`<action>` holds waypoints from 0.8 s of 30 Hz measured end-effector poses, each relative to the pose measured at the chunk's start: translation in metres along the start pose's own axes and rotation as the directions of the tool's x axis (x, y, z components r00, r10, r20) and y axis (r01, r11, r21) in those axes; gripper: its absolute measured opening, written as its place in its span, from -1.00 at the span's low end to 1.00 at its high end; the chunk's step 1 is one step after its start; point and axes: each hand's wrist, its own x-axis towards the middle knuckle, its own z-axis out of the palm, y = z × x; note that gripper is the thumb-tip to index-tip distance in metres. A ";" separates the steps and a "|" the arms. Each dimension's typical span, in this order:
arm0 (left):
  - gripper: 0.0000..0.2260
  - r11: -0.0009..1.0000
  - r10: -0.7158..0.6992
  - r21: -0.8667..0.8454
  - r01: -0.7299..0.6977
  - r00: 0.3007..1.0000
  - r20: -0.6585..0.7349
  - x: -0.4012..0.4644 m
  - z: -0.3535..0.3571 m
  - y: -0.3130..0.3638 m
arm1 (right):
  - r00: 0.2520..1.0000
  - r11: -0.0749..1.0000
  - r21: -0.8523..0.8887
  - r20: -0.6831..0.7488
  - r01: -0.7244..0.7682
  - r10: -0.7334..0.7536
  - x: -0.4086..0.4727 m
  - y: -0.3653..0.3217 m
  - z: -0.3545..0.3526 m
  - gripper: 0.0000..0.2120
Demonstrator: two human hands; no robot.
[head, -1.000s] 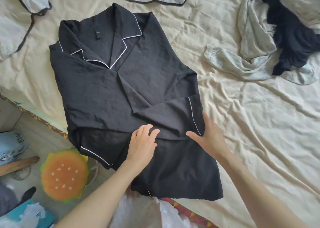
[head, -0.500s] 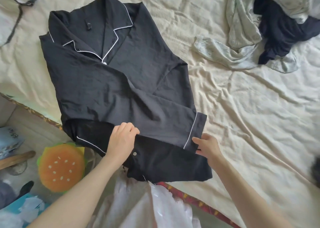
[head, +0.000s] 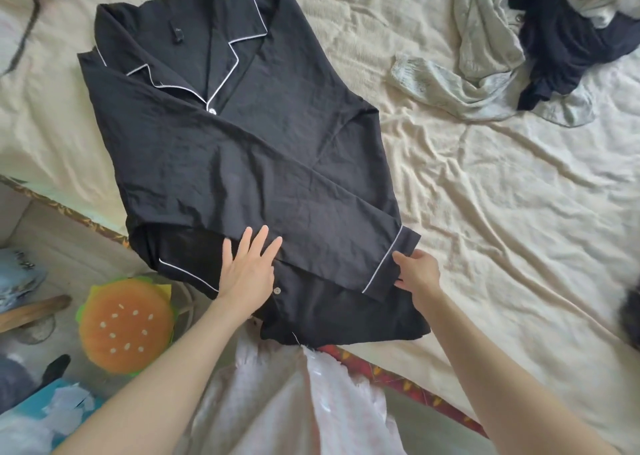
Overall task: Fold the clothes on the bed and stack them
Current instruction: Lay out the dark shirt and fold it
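Observation:
A black pyjama shirt [head: 263,136] with white piping lies collar-up on the cream bed sheet [head: 502,219], its sides folded inward and one sleeve laid across the lower front. My left hand [head: 247,271] lies flat with straight fingers on the shirt below that sleeve's lower edge. My right hand [head: 417,272] pinches the piped sleeve cuff at the shirt's right side. The shirt's hem hangs over the bed's near edge.
A heap of pale green and dark navy clothes [head: 540,46] lies at the back right of the bed. Another light garment with dark trim [head: 20,11] sits at the far left. Beside the bed stand a burger-shaped stool [head: 126,326] and floor clutter.
The sleeve has been drawn straight across the shirt's lower front. My left hand uncurled and now lies flat on the cloth; my right hand moved from flat on the shirt to pinching the cuff.

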 end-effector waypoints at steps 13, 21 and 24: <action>-0.70 0.757 -0.308 -0.648 0.087 0.922 -0.235 -0.017 -0.034 -0.057 | 0.846 0.603 -0.743 -0.095 0.291 -0.524 -0.048 -0.057 0.014 -0.54; -0.67 0.411 -0.650 -0.855 0.317 0.760 -0.030 0.013 -0.043 -0.169 | 0.687 0.369 -0.686 0.264 0.627 -0.677 -0.080 -0.177 0.135 -0.60; -0.56 0.291 -0.647 -0.870 0.398 0.752 0.127 0.022 -0.037 -0.206 | 0.641 0.310 -0.644 0.373 0.700 -0.671 -0.092 -0.218 0.193 -0.63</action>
